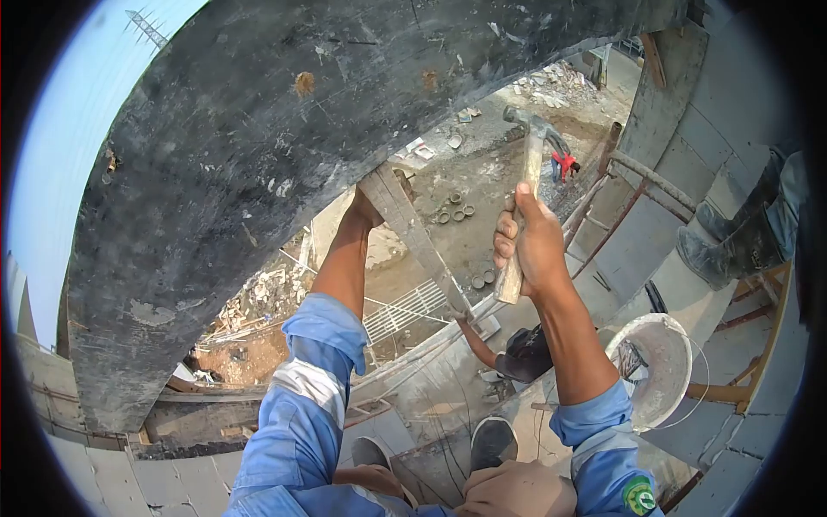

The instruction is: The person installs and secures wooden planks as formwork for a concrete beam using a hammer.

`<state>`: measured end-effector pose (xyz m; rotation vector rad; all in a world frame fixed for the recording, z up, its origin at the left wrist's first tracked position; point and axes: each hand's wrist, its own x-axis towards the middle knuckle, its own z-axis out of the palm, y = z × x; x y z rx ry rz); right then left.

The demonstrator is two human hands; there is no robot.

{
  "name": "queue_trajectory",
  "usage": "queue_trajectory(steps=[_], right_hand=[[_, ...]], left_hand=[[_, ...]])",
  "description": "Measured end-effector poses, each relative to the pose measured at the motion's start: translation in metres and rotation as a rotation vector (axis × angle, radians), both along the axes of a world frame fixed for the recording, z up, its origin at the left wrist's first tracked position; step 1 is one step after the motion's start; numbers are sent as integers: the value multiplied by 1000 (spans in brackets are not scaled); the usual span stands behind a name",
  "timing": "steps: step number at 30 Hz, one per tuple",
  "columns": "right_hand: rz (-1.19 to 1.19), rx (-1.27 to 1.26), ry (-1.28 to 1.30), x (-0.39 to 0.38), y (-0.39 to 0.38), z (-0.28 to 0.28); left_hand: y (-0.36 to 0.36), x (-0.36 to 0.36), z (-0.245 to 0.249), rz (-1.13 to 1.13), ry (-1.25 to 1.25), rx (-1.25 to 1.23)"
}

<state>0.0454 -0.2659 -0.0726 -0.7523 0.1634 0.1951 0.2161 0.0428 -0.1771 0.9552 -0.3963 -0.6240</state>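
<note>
At left, a large, black-faced flat panel with pale scuffs and streaks (pixel 258 112) slopes across the upper view. Judged heavy and stiff; edges offer the only purchase, best taken by two hands.

The left hand (pixel 369 208) is at the upper end of a narrow, straight, grey wooden batten (pixel 415 231), close under the panel's lower edge. Its fingers are largely hidden; whether they are closed cannot be told. The batten appears rigid and fairly light, likely rough to the palm; sound holding points are near either end. Its lower end lies beside a co-worker's bare forearm (pixel 479 345); contact by that hand is unclear.

Right of the batten, a claw hammer with grey metal head and pale, worn wooden handle (pixel 533 164) stands head uppermost. The right hand (pixel 541 241) is wrapped firmly round the handle, its butt protruding below. Expected to be head-heavy and rigid; the lower handle suits a full swing, the middle gives control.

Further right stands a whitish, stained round bucket with wire bail (pixel 676 379); beyond it, dark, dusty tall boots (pixel 711 250) on another person.

Count: panel, one; batten, one; hammer, one; bucket, one; boots, two.
</note>
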Motion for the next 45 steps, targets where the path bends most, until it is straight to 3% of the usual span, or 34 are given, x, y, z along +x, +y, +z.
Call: queue_trajectory(steps=[2,4,5,6,8,9,11,13,14,15,16,18,19,20,22,23,24,26,27,28,30,31,32,34,36,37,39,42,43,45], right_hand=[[4,-130,-6,-16,19,3],[555,-428,-175,-27,20,8],[577,-438,-174,-16,-1,11],[576,-439,-182,-9,-9,9],[200,-209,-86,-7,-11,1],[202,-204,-79,0,-7,-2],[-308,79,33,18,1,-6],[-73,-132,-2,5,29,-8],[179,-332,-186,-5,42,-3],[421,-524,-353,-15,46,-1],[383,-508,-315,-12,33,-2],[381,-386,-218,12,4,1],[237,-214,-68,13,6,5],[234,-205,-56,14,19,4],[43,-233,-32,20,45,6],[523,-453,-271,8,45,7],[520,-450,-286,13,38,11],[420,-437,-291,13,26,10],[295,-327,-202,8,26,12],[305,-329,-204,8,30,9],[86,-222,-122,4,40,3],[493,-376,-288,-2,35,3],[515,-377,-289,0,24,7],[534,-436,-270,3,5,10],[337,-391,-153,-5,-6,11],[353,-389,-147,-6,-10,5],[-54,-16,46,3,-14,-4],[-154,-13,17,-4,24,-7],[277,-259,-89,-18,27,-5],[400,-325,-132,-16,14,5]], left_hand=[[-7,-3,8,-73,-29,29],[-13,-2,15,-67,-32,-32],[-15,-11,13,-56,-19,-70],[-16,-11,16,-46,-24,-105],[-6,-11,6,-28,-7,-133],[-3,-5,3,-55,8,-56],[-1,-4,8,-81,15,17],[-3,-9,16,-10,21,-45],[-9,-12,17,12,33,-69],[-11,-17,12,264,-288,186],[13,9,-18,13,-19,-100],[-7,-15,8,231,21,-25],[-3,-11,4,157,5,-100],[0,-11,3,153,16,-90],[-1,-11,5,195,-86,177],[-5,-11,8,193,-89,183],[-9,-7,13,262,-140,216],[-8,-21,12,405,-203,289],[-7,-18,17,212,-81,79],[-4,-16,15,222,-80,77],[-7,-19,13,252,-140,134],[-13,-24,15,452,-70,230],[-15,-17,11,473,-65,226],[0,-15,2,302,-162,173],[-9,-13,23,262,-184,132],[-7,-22,19,205,-155,101],[-5,-16,17,192,-100,69],[-7,-14,15,209,-71,85],[-10,-12,16,196,-53,58],[-10,-14,19,187,-21,-2]])
